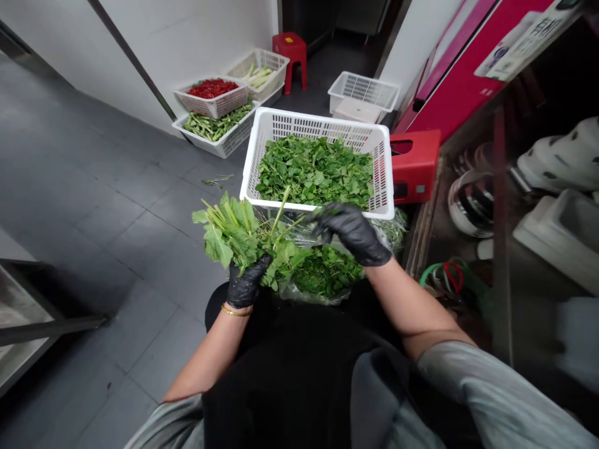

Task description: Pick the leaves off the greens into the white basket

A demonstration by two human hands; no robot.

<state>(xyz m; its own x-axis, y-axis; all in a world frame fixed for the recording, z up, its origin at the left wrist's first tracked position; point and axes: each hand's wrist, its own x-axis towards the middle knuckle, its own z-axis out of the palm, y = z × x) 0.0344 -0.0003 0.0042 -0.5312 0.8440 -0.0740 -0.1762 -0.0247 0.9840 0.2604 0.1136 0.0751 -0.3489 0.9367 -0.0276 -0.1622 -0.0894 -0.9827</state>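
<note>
My left hand [246, 280], in a black glove, is closed around a bunch of leafy greens [234, 234] with pale cut stems pointing up and away. My right hand [350, 231], also gloved in black, hangs to the right of the bunch, just before the basket's near rim. Its fingers are bent together and a little blurred; what is between them is not clear. Beyond both hands stands a white slotted basket [316, 118] holding a layer of picked green leaves [316, 171]. Below my hands, more greens [322, 271] lie in a clear plastic bag [299, 294].
At the back left, a basket of red chillies [213, 88] rests on one of cut green vegetables [218, 125], beside a basket of pale stalks [257, 76]. A red stool [290, 56] and another white basket [362, 90] stand behind. Shelving with dishes [472, 202] lines the right.
</note>
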